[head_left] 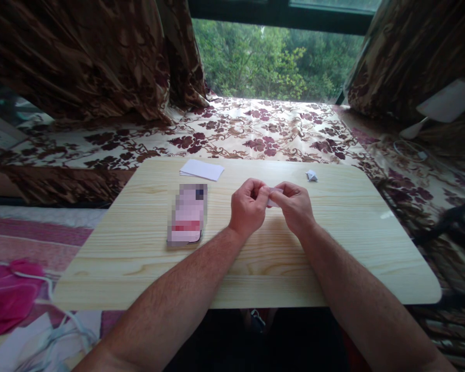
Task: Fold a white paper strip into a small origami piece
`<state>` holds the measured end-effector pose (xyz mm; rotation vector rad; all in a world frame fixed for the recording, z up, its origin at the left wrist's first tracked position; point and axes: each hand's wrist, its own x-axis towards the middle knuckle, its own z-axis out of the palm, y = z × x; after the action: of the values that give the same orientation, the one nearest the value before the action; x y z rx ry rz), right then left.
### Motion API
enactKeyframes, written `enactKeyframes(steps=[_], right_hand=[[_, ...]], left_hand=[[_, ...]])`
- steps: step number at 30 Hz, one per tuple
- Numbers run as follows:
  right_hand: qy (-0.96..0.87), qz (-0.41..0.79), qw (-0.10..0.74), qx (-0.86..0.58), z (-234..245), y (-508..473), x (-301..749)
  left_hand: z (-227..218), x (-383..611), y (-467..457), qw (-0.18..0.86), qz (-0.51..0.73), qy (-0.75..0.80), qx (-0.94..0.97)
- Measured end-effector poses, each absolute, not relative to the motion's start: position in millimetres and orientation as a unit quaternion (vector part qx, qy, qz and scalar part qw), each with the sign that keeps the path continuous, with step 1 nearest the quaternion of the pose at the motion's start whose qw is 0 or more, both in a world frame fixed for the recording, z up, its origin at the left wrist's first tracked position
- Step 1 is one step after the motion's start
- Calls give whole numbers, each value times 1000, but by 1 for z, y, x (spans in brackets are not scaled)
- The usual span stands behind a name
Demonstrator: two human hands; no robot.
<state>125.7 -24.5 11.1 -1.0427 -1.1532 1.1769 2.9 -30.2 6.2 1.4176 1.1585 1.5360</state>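
Note:
Both my hands meet over the middle of a light wooden table (139, 268). My left hand (248, 209) and my right hand (294, 206) are closed in a pinch on a small folded piece of white paper (274, 198), held just above the tabletop. Only a bit of the paper shows between my fingers. A stack of white paper sheets (201, 169) lies at the table's far edge, left of my hands. A small folded white paper figure (312, 175) sits at the far right.
A phone (187, 214) lies flat on the table left of my hands. Floral cloth (256, 129) covers the ledge behind the table, with brown curtains (85, 57) at both sides of a window. Pink fabric (8, 294) and a white cable (67, 330) lie at the lower left.

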Motion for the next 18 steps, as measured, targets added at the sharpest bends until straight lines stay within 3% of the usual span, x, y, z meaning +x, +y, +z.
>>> enactKeyframes(steps=[18], right_hand=[[-535, 455, 552, -450, 10, -23, 128]], left_hand=[[4, 4, -30, 369, 589, 457, 556]])
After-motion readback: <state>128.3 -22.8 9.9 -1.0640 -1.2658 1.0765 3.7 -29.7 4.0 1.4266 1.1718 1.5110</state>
